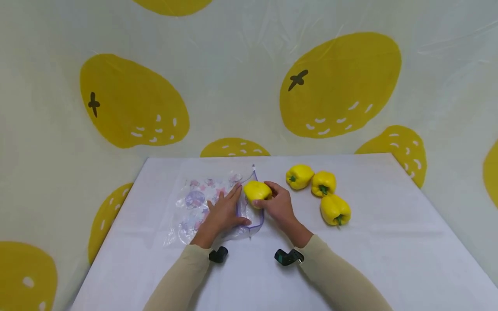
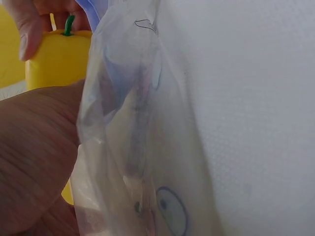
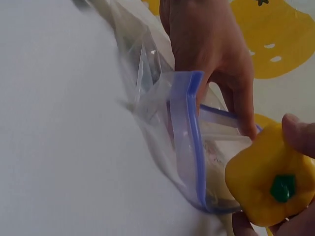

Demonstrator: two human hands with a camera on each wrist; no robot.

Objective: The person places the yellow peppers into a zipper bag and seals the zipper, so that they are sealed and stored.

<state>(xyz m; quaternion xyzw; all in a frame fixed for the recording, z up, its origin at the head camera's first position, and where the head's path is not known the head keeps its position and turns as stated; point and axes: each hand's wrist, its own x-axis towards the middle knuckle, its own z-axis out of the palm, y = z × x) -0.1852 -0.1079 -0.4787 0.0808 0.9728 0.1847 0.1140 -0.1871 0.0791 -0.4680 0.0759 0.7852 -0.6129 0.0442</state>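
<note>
A yellow pepper (image 1: 256, 190) is at the open, purple-edged mouth of a clear printed bag (image 1: 194, 202) on the tabletop (image 1: 389, 224).

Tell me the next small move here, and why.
I'd probably ease the yellow pepper leftward into the plastic bag: the right hand holds it right at the gaping opening, and the left hand rests on the bag beside that opening.

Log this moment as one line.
left hand: touches clear printed bag | right hand: holds yellow pepper at bag mouth | table: three more yellow peppers
</note>
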